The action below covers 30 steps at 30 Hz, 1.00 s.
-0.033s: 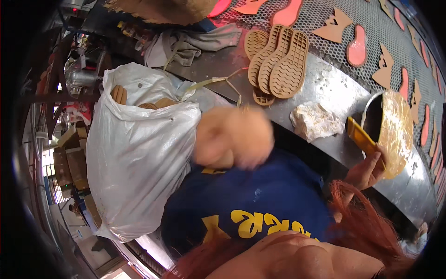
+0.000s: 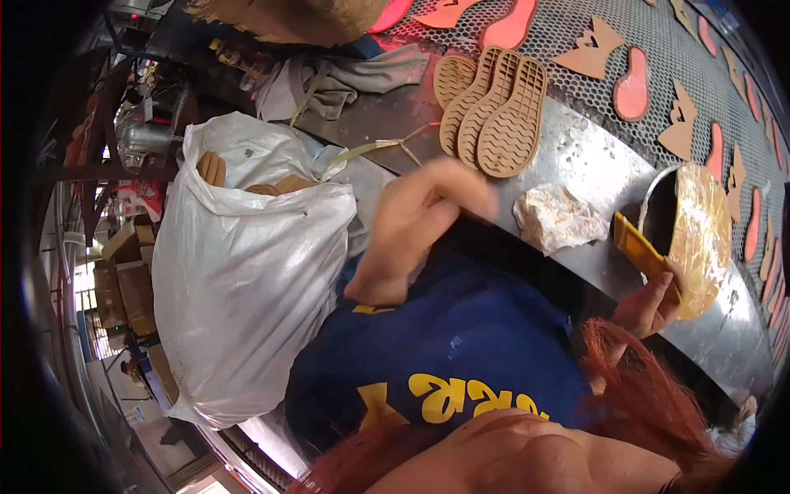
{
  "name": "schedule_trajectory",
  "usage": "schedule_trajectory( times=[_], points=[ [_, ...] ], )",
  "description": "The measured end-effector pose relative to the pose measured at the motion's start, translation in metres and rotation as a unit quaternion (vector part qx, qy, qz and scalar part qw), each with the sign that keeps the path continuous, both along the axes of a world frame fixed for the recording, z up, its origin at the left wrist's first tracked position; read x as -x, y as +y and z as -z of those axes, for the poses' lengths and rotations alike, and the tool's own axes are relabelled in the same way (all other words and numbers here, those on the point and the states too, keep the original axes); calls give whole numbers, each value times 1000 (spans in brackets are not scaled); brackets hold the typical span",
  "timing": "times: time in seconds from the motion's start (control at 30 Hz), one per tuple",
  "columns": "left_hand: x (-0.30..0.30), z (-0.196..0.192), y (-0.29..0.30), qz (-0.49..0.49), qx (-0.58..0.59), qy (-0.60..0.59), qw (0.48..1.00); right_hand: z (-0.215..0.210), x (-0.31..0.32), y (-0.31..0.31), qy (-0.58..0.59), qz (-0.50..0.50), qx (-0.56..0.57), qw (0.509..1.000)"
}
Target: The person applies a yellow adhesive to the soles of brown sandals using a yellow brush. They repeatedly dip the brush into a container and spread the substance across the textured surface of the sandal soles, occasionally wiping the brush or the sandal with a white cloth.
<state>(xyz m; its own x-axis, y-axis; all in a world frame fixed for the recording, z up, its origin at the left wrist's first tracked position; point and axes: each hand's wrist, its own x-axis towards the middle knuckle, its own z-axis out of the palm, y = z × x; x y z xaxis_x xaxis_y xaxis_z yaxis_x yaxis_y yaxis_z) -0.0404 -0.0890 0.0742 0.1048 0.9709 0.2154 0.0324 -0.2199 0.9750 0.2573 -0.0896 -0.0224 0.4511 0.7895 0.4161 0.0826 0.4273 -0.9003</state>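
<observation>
My left hand (image 2: 424,218) is smeared by motion in front of my dark blue shirt, its fingers bent toward the near end of a stack of brown shoe soles (image 2: 512,119). Whether anything is in it I cannot make out. My right hand (image 2: 650,306) is closed on a flat yellow handle (image 2: 640,245), which leans at the mouth of a tub wrapped in shiny yellowish tape (image 2: 704,239). The tub is dark inside, and the tool's working end does not show. Between the hands, a crumpled whitish wad (image 2: 559,216) lies on the metal ledge (image 2: 588,152).
A big white sack (image 2: 255,288) with brown soles at its mouth stands at my left. Grey cloth (image 2: 329,82) lies behind it. Across the far side runs a mesh conveyor (image 2: 576,78) carrying pink-coated soles (image 2: 632,86) and tan cut pieces (image 2: 591,48).
My left hand has shifted a little up and right, toward the sole stack, and now covers the stack's near end. My right hand and the yellow handle stay almost where they were.
</observation>
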Motion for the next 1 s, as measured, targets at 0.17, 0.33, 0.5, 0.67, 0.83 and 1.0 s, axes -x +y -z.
schedule_trajectory(
  times=[0.17, 0.33, 0.5, 0.67, 0.83, 1.0],
  points=[
    [21, 94, 18, -301, -40, 433, 849, 9, -6, 5, 3, -18, 37, 999],
    [17, 110, 48, -323, 18, 356, 877, 6, 4, 9, -71, -7, 50, 996],
    [9, 81, 58, -336, 3, 166, 927, 9, 2, 14, -159, 44, 36, 986],
    [10, 41, 40, -449, -208, 232, 837, 1, -7, 25, -345, 118, 21, 931],
    [8, 27, 45, -441, -327, 49, 834, 0, -23, 26, -465, 172, 60, 866],
    [5, 48, 68, -450, -201, 61, 868, 4, -30, 22, -519, 199, 112, 823]
  ],
)
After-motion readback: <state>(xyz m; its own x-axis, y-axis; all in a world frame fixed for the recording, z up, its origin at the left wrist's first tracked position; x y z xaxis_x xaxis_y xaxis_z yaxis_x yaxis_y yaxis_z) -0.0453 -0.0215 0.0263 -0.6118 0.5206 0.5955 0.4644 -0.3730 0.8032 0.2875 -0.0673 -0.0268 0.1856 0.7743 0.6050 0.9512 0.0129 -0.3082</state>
